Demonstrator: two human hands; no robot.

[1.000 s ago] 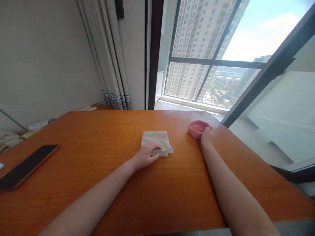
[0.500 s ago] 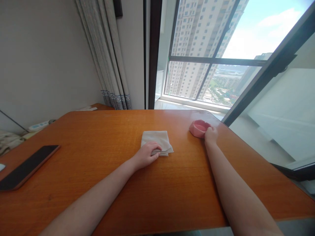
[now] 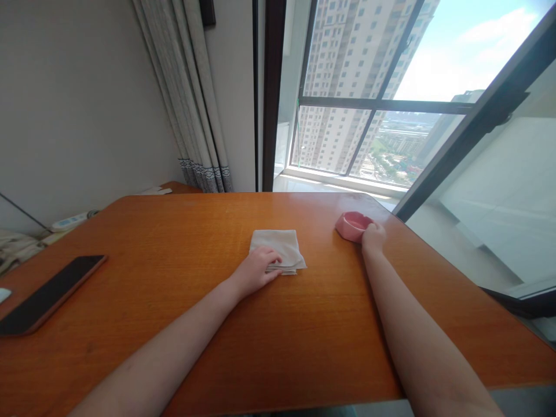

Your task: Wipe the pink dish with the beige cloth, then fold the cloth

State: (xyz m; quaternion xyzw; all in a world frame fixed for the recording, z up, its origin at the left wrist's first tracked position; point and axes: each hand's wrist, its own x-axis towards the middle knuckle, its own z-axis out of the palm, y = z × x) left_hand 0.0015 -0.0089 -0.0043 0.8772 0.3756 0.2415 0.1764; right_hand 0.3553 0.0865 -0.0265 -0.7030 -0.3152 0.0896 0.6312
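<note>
Right grip (image 3: 374,237) closed on pink dish (image 3: 350,229), at its side.
Left hand (image 3: 257,267) on folded cloth (image 3: 278,240); pinching or not, cannot tell.

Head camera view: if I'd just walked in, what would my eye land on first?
Probably the bright window at upper right, with a tall building outside. Next, the pink dish at the far right of the wooden table, its edge in the right hand. Then the folded pale cloth mid-table, under the left hand.
</note>
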